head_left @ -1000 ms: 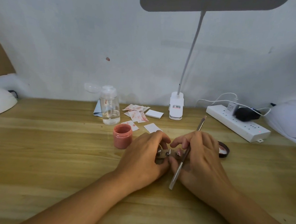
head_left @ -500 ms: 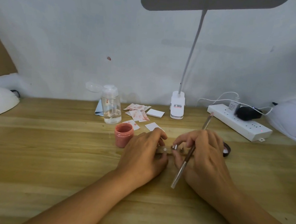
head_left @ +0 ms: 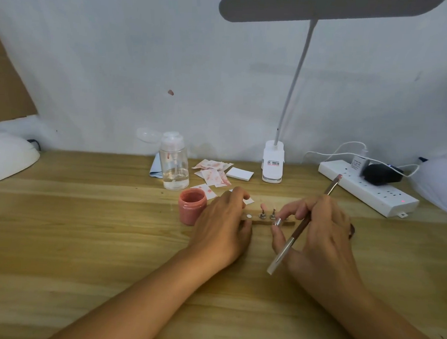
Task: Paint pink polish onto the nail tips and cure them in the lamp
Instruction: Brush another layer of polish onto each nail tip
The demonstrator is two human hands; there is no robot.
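PAINTING IN PROGRESS: At a wooden table [head_left: 84,239], we are watching a person readying nail tips for polish. The left hand [head_left: 222,221] is gripping the left end of a brown holder strip [head_left: 259,222], fingers curled over it, just beside the open pot of pink polish [head_left: 192,205]. The right hand [head_left: 317,234] is carrying a brush [head_left: 295,236] tucked between its fingers, while its thumb and forefinger are pinching a small metal stand [head_left: 276,221] at the strip. A pink nail tip [head_left: 263,206] is standing upright on the strip. We are judging the next move as freeing the fingers, turning the brush and dipping it in the pot. A white dome [head_left: 441,183], which we are taking for the curing lamp, is sitting well apart at the right.
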